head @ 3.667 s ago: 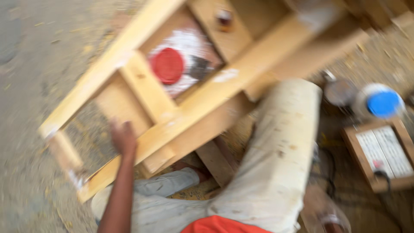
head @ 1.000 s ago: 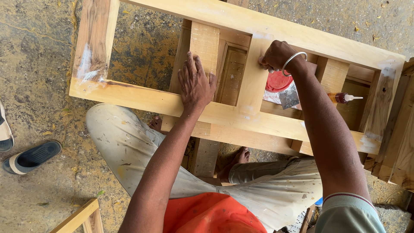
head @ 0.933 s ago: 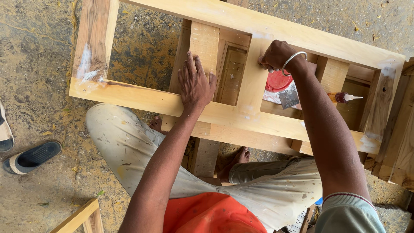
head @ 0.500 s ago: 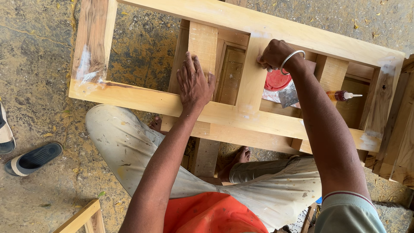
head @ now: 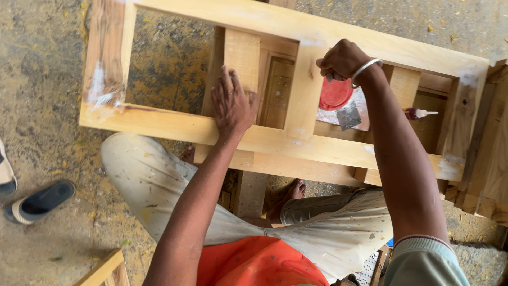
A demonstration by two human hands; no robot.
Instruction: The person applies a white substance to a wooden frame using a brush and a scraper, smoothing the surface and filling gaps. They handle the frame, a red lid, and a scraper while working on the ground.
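Below, one wooden frame [head: 174, 127]: left hand [head: 231, 103] flat, released; right hand [head: 341, 58] clenched (contents perhaps hidden); one sandal [head: 39, 201].

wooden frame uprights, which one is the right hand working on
The middle upright: the closed right hand rests against its top, beside the red lid. The left hand lies flat on the bottom rail.

Rough, stained concrete floor [head: 42, 106], daylight. Dark sandal [head: 39, 201] at left. Stacked timber [head: 489, 164] at right; wood offcut [head: 103, 270] at bottom.
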